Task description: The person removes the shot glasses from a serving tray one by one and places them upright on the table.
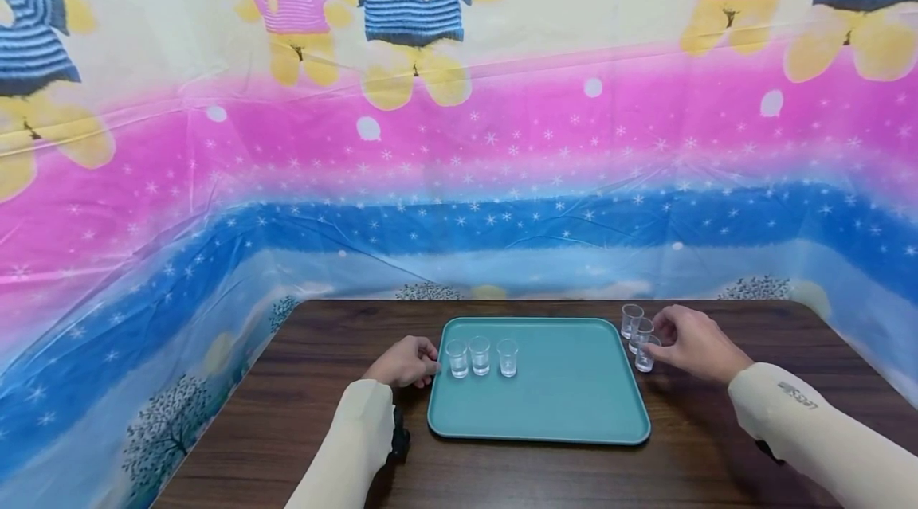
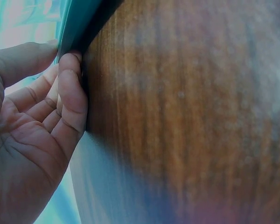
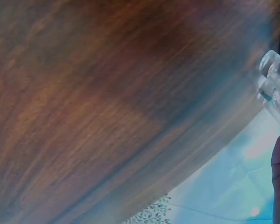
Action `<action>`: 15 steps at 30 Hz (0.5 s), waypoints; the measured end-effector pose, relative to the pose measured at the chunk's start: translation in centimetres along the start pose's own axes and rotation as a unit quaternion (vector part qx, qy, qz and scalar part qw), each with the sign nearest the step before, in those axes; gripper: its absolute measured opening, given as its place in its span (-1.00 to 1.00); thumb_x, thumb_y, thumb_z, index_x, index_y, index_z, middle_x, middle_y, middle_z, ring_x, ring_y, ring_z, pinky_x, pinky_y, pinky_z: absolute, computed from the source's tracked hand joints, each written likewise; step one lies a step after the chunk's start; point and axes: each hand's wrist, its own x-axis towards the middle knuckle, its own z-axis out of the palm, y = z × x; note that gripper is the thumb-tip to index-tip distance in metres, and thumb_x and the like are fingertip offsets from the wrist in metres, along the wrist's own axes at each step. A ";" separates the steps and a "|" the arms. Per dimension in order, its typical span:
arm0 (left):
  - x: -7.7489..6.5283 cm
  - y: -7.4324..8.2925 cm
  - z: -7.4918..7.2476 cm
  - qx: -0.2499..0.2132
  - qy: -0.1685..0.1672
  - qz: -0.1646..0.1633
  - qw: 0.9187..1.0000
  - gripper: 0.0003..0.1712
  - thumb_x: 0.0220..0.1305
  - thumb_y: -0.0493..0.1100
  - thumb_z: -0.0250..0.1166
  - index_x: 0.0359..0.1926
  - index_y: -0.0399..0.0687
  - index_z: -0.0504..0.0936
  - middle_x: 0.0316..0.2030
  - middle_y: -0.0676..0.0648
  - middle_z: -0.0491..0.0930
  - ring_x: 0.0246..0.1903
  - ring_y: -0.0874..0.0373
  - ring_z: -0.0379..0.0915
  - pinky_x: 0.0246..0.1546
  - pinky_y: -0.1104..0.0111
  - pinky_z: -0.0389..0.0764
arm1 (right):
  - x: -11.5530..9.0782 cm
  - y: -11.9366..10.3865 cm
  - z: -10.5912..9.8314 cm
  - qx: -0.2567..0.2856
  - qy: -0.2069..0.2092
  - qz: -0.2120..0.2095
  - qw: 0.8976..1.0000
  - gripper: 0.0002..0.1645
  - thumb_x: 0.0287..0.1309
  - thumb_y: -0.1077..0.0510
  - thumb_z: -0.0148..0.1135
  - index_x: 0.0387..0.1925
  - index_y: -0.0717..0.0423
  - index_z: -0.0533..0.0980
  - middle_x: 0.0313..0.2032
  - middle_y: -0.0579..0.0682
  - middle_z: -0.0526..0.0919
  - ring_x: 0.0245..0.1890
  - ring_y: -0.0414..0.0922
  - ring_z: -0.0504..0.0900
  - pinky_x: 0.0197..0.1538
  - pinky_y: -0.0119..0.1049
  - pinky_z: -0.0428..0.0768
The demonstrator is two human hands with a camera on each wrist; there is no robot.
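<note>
With my left hand point(image 1: 407, 363) pinching the tray point(image 1: 559, 409) at its left rim and my right hand point(image 1: 697, 343) part-curled at the nearest glass point(image 1: 644, 363) to its right, grip unclear, a careless brush could topple the two glasses point(image 1: 631, 321) crowded beyond.

Bench point(image 1: 545, 477), dark wood-grain, rounded corners; wall hanging point(image 1: 459, 127), creased, cream-pink-blue, printed bears point(image 1: 416, 7) and trees point(image 1: 172, 417).
</note>
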 end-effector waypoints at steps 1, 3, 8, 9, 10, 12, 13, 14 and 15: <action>0.0 0.0 0.0 0.000 0.000 0.000 1.000 -0.91 0.28 -0.32 0.21 -0.23 -0.27 0.51 -0.46 -0.13 0.51 -0.53 0.09 0.48 -0.48 0.29 0.58 | 0.1 -0.1 0.0 0.000 0.006 -0.006 1.000 -0.54 -0.04 0.06 0.46 -0.20 0.27 0.51 -0.37 -0.02 0.54 -0.38 -0.14 0.51 -0.32 -0.16 0.53; 0.0 0.0 0.0 0.000 0.001 -0.002 1.000 -0.91 0.28 -0.32 0.21 -0.23 -0.27 0.51 -0.46 -0.13 0.51 -0.53 0.09 0.48 -0.48 0.29 0.58 | 0.3 -0.3 0.2 0.003 0.013 -0.016 1.000 -0.54 -0.02 0.08 0.45 -0.17 0.26 0.49 -0.34 0.00 0.53 -0.37 -0.13 0.49 -0.32 -0.16 0.52; 0.0 -0.1 0.0 -0.002 0.002 -0.005 1.000 -0.91 0.28 -0.31 0.21 -0.23 -0.27 0.51 -0.44 -0.13 0.50 -0.52 0.08 0.48 -0.47 0.28 0.58 | 0.9 -1.5 0.8 0.029 0.004 -0.034 0.999 -0.53 0.04 0.11 0.41 -0.08 0.26 0.46 -0.26 0.08 0.53 -0.29 -0.05 0.51 -0.29 -0.14 0.53; 0.0 -0.1 0.0 -0.002 0.002 -0.005 1.000 -0.91 0.28 -0.31 0.21 -0.23 -0.27 0.51 -0.44 -0.13 0.50 -0.52 0.08 0.48 -0.47 0.28 0.58 | 1.1 -1.8 0.9 0.033 0.001 -0.038 0.999 -0.54 0.05 0.11 0.41 -0.07 0.25 0.46 -0.26 0.09 0.53 -0.28 -0.03 0.52 -0.28 -0.13 0.53; 0.0 0.0 0.0 -0.002 0.001 -0.005 1.000 -0.91 0.28 -0.31 0.21 -0.23 -0.27 0.51 -0.44 -0.13 0.50 -0.52 0.08 0.48 -0.47 0.28 0.58 | 1.2 -2.1 1.1 0.036 -0.002 -0.041 0.998 -0.54 0.05 0.12 0.40 -0.07 0.24 0.47 -0.24 0.09 0.54 -0.25 -0.01 0.53 -0.26 -0.12 0.54; 0.0 0.0 0.1 -0.001 0.001 -0.004 1.000 -0.91 0.28 -0.31 0.21 -0.23 -0.26 0.51 -0.44 -0.13 0.50 -0.52 0.09 0.48 -0.47 0.29 0.58 | 1.5 -2.7 1.4 0.037 -0.006 -0.048 0.998 -0.55 0.06 0.10 0.40 -0.06 0.21 0.47 -0.24 0.07 0.53 -0.23 0.01 0.54 -0.24 -0.12 0.54; 0.0 0.0 0.1 0.001 0.001 -0.004 1.000 -0.91 0.29 -0.30 0.22 -0.23 -0.26 0.51 -0.45 -0.13 0.50 -0.52 0.09 0.48 -0.48 0.29 0.58 | 1.6 -3.0 1.5 0.035 -0.006 -0.051 0.998 -0.55 0.06 0.09 0.40 -0.06 0.19 0.47 -0.24 0.05 0.53 -0.23 0.00 0.54 -0.23 -0.12 0.54; 0.1 -0.1 0.1 0.002 0.001 -0.004 1.000 -0.91 0.29 -0.30 0.22 -0.23 -0.25 0.51 -0.45 -0.13 0.50 -0.52 0.09 0.48 -0.48 0.29 0.57 | 1.8 -3.3 1.7 0.033 -0.006 -0.055 0.998 -0.56 0.06 0.09 0.40 -0.07 0.18 0.47 -0.24 0.03 0.53 -0.23 0.00 0.54 -0.23 -0.12 0.54; 0.1 -0.1 0.1 0.002 0.001 -0.003 1.000 -0.92 0.28 -0.30 0.22 -0.23 -0.25 0.51 -0.45 -0.13 0.50 -0.52 0.09 0.48 -0.48 0.30 0.57 | 1.9 -3.6 1.8 0.033 -0.006 -0.059 0.998 -0.56 0.06 0.09 0.39 -0.07 0.17 0.47 -0.25 0.01 0.52 -0.23 -0.01 0.54 -0.23 -0.13 0.54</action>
